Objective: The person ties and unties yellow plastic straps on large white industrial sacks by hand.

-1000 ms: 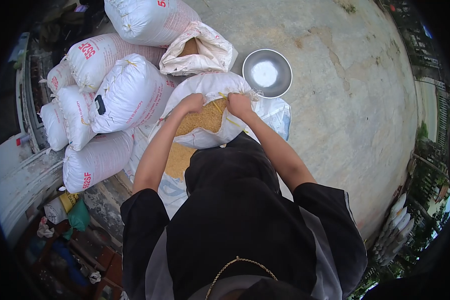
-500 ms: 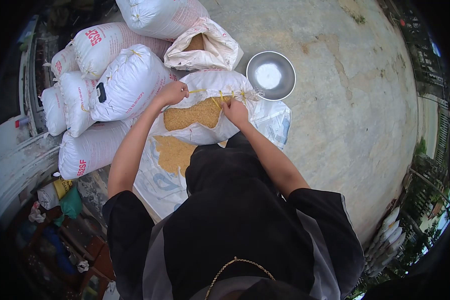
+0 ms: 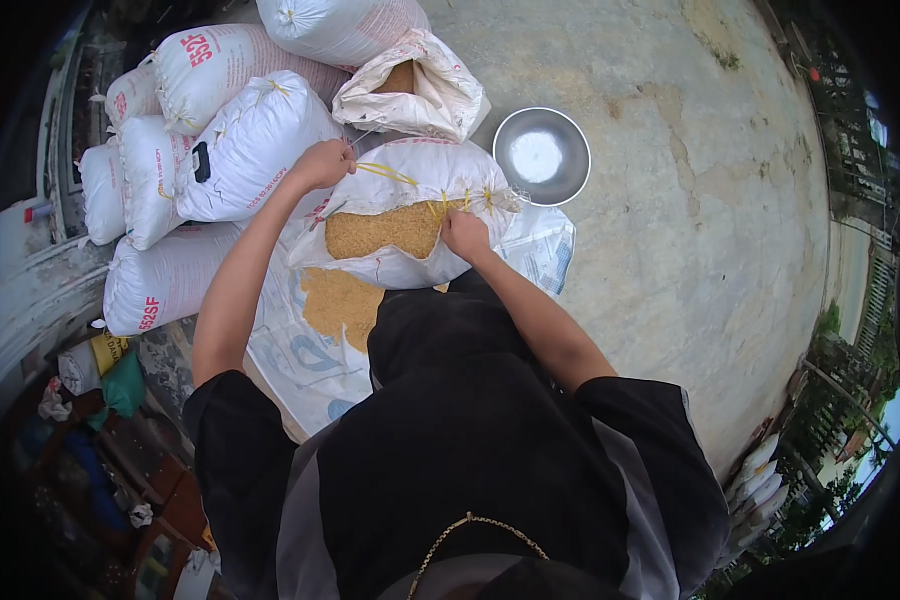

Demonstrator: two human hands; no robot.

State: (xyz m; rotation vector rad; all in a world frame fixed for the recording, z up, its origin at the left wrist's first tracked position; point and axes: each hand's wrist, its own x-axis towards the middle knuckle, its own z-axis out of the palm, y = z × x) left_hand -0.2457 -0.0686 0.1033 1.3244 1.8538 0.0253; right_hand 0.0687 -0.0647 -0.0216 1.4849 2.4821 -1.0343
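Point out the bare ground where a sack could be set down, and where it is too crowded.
Free: the concrete floor right of the metal bowl, bare out to the fence. Crowded: left of the open sack, where tied sacks are stacked; spilled grain lies on the flattened bag. The left hand pulls yellow string; the right hand grips the sack's mouth.
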